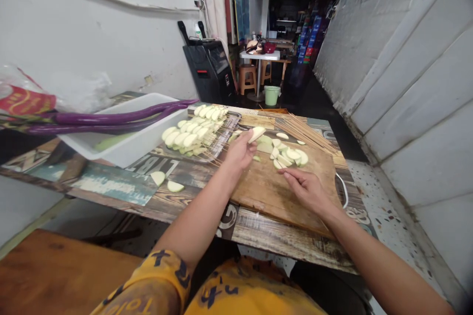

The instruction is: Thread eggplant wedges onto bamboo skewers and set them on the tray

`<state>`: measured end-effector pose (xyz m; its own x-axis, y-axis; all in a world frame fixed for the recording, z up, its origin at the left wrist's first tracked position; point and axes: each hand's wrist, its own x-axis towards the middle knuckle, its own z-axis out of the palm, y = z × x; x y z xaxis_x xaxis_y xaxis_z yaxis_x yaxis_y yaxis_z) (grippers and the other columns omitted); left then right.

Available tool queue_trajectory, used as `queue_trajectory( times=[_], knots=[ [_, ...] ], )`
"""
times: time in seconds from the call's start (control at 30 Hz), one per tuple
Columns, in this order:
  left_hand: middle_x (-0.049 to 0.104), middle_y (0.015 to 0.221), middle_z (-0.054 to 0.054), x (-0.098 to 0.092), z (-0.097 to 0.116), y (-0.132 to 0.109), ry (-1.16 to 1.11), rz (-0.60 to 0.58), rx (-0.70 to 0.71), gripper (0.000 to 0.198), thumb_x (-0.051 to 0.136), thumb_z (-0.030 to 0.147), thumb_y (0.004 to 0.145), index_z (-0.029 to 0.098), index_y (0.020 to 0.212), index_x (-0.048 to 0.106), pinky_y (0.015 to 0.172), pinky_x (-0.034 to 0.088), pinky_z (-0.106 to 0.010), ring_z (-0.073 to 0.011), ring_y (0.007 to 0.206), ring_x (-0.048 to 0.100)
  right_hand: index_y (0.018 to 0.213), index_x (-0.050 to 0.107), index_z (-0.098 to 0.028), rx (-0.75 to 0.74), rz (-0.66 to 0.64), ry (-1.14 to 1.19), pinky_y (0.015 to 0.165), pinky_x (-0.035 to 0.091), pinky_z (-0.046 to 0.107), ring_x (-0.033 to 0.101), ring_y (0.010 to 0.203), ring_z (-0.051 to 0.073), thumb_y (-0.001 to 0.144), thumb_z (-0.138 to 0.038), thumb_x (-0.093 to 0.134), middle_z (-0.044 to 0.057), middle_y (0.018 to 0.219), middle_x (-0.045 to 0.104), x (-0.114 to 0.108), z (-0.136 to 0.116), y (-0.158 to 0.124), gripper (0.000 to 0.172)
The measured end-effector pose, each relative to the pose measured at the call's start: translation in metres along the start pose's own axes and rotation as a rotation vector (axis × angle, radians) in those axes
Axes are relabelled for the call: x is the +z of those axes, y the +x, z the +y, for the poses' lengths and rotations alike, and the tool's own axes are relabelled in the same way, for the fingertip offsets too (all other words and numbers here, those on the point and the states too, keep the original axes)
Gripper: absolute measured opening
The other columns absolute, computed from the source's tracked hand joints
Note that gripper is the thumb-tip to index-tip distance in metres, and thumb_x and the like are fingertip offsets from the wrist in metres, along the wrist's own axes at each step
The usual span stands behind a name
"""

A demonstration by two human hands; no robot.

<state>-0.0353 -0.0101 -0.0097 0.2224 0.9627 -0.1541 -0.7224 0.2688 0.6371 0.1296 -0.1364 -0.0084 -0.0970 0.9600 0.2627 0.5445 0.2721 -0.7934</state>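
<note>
My left hand [242, 150] is closed around a pale vegetable slice [257, 133], raised over the back left of the wooden cutting board [266, 187]. My right hand [305, 187] has its fingertips pinched together at the near edge of a pile of loose, green-edged slices [291, 154]. Whatever is between those fingertips is too small to make out. Left of the board, a metal tray [232, 125] carries rows of skewered slices [188, 133], their thin sticks pointing toward my left hand.
Bare bamboo skewers [306, 133] lie behind the board. Long purple eggplants [121, 117] rest across a white plastic bin [129, 155]. Two loose slices [175, 186] lie near the table's front left. A black speaker [209, 69] stands beyond the table, and a white wall [417, 74] runs along the right.
</note>
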Motion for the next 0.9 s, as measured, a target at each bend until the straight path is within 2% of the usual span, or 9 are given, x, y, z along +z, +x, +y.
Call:
queue_trajectory(
  times=[0.2,0.53,0.9],
  knots=[
    [0.058,0.071,-0.003,0.0048,-0.0009,-0.0051,0.041,0.04,0.035,0.014,0.067,0.015,0.07,0.011,0.076,0.055,0.039,0.029,-0.012,-0.0019,0.048,0.045,0.096,0.069,-0.017,0.006,-0.015,-0.002,0.071,0.05,0.031,0.065,0.083,0.021,0.084,-0.031,0.046,0.007,0.095,0.071,0.0013,0.0009,-0.0003,0.03],
    [0.059,0.072,-0.003,0.0046,-0.0028,-0.0053,0.078,0.028,0.062,0.014,0.066,0.016,0.07,0.011,0.076,0.054,0.04,0.029,-0.012,-0.002,0.049,0.046,0.096,0.069,-0.017,0.005,-0.011,-0.01,0.073,0.05,0.031,0.065,0.085,0.021,0.084,-0.031,0.046,0.007,0.093,0.071,0.0009,0.0029,0.0007,0.029],
    [0.057,0.07,-0.003,0.0069,-0.0027,-0.0077,0.077,0.036,0.061,0.014,0.067,0.015,0.069,0.011,0.074,0.054,0.039,0.029,-0.013,-0.0018,0.047,0.044,0.094,0.07,-0.016,0.0,-0.007,-0.014,0.069,0.051,0.031,0.065,0.08,0.021,0.084,-0.031,0.046,0.007,0.091,0.071,0.0,0.0001,0.0007,0.029]
  ],
)
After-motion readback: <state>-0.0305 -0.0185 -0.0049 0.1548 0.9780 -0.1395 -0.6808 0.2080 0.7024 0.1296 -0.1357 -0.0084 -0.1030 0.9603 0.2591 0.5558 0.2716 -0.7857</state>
